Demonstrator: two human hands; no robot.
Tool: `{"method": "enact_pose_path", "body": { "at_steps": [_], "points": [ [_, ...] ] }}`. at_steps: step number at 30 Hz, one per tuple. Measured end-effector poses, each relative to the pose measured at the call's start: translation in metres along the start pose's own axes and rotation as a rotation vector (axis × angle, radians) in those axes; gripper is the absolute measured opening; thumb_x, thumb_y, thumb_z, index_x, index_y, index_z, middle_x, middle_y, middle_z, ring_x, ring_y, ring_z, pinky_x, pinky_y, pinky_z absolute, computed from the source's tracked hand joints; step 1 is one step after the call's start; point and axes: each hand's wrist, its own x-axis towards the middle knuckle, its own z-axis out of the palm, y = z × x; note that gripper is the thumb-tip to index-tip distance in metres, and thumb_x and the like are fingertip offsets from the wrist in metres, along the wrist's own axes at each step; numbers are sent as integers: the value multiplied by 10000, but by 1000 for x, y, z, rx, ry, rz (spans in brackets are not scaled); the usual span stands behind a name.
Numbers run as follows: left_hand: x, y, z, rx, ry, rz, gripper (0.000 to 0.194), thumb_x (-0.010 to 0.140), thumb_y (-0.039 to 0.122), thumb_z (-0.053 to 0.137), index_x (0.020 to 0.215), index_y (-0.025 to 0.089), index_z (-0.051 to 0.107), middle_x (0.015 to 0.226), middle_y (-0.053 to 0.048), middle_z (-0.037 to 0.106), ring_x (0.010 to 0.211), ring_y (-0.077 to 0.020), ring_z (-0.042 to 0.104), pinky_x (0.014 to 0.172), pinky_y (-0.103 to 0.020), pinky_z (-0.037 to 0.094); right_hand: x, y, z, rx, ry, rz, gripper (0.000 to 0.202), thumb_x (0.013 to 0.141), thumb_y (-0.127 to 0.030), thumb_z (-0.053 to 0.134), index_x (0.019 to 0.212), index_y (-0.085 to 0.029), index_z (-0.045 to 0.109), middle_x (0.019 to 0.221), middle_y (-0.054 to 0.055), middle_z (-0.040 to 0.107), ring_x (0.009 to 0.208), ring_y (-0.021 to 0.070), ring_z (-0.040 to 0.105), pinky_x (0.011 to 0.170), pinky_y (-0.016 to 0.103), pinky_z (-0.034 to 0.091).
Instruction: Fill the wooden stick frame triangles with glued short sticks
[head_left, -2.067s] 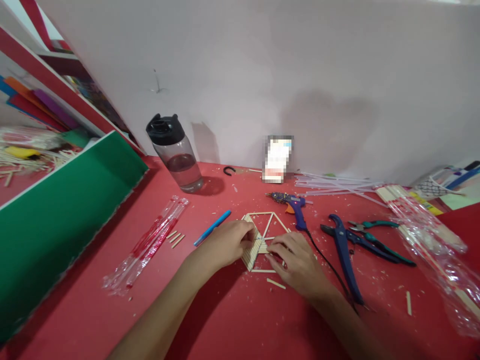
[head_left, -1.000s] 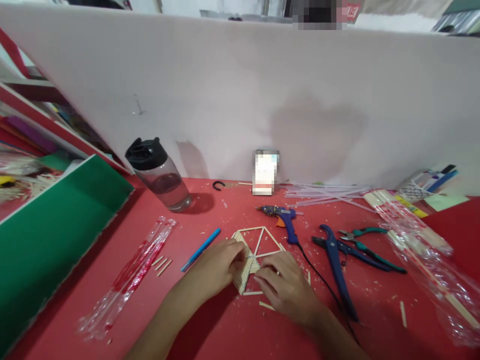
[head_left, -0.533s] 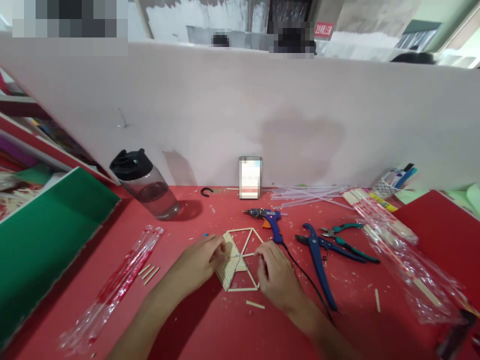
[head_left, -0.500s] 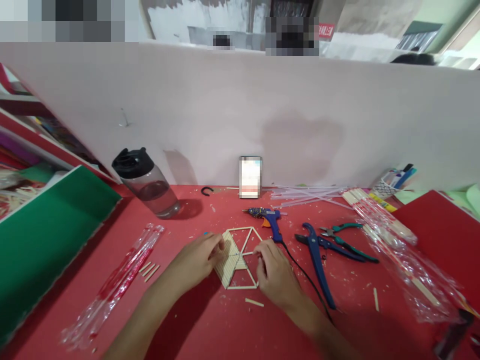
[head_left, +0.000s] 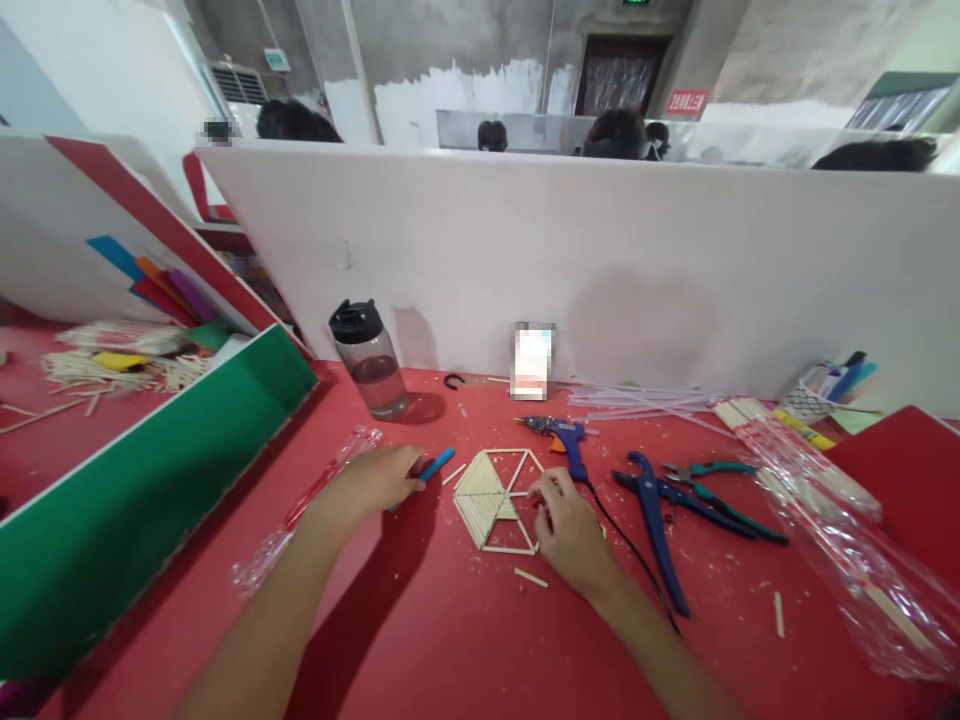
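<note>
A hexagonal wooden-stick piece (head_left: 478, 495) lies flat on the red table; its left part is filled with sticks laid side by side, and its right part is mostly open frame. My right hand (head_left: 568, 525) has curled fingers closed on the right corner of this piece, hiding that corner. My left hand (head_left: 382, 478) is left of the piece, fingers closed around a blue pen (head_left: 439, 464) that juts out toward the upper right. A loose short stick (head_left: 454, 475) lies between the pen and the piece, another short stick (head_left: 531, 578) below the piece.
A glue gun (head_left: 571, 445) lies behind my right hand, its cord trailing forward. To the right are a blue cutter (head_left: 656, 530), green-handled pliers (head_left: 720, 468) and bagged sticks (head_left: 832, 510). A bottle (head_left: 375, 375), a phone (head_left: 533, 362) and a green board (head_left: 187, 480) stand behind and left.
My left hand has left the stick piece and moved left onto the blue pen. My right hand stays at the piece's right corner. The view has shifted left and up.
</note>
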Motion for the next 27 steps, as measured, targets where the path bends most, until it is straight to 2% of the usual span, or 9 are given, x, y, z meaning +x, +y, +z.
{"method": "enact_pose_path", "body": {
  "at_steps": [3, 7, 14, 20, 24, 27],
  "points": [
    [1, -1, 2, 71, -31, -19, 40, 818, 244, 616, 801, 223, 586, 828, -42, 710, 749, -251, 662, 614, -300, 368, 0, 0, 0, 10, 20, -17, 289, 769, 15, 450, 924, -210, 545, 992, 46, 541, 801, 174, 595, 707, 283, 466],
    [2, 2, 5, 114, 4, -40, 84, 851, 221, 584, 935, 224, 581, 972, -75, 719, 871, -278, 678, 648, -310, 392, 0, 1, 0, 7, 40, -23, 285, 763, 4, 455, 920, -214, 548, 989, 44, 551, 769, 169, 601, 677, 275, 471],
    [3, 25, 8, 113, 83, 32, 140, 909, 240, 549, 1047, 220, 555, 1137, -92, 681, 987, -272, 660, 729, -327, 428, -1, 3, -4, 16, 57, -26, 283, 774, 6, 438, 912, -217, 544, 980, 42, 549, 768, 168, 600, 678, 278, 469],
    [11, 41, 28, 43, 125, 90, 157, 971, 326, 484, 939, 202, 575, 995, -88, 705, 876, -251, 669, 665, -307, 409, -3, 4, -5, 10, 48, -35, 283, 783, 10, 454, 912, -219, 558, 985, 40, 557, 780, 166, 607, 651, 269, 446],
    [12, 45, 30, 52, 144, 74, 183, 992, 290, 440, 922, 195, 580, 955, -98, 705, 856, -240, 669, 677, -306, 416, -3, 3, -5, 8, 31, -19, 281, 795, 19, 458, 903, -220, 560, 986, 36, 561, 770, 158, 605, 644, 262, 436],
    [11, 48, 30, 54, 149, 71, 178, 988, 266, 436, 993, 196, 598, 981, -103, 704, 891, -247, 671, 716, -315, 441, -2, 2, -5, 12, 21, -18, 283, 799, 25, 458, 902, -219, 558, 983, 34, 562, 768, 153, 605, 658, 259, 437]
  ]
}}
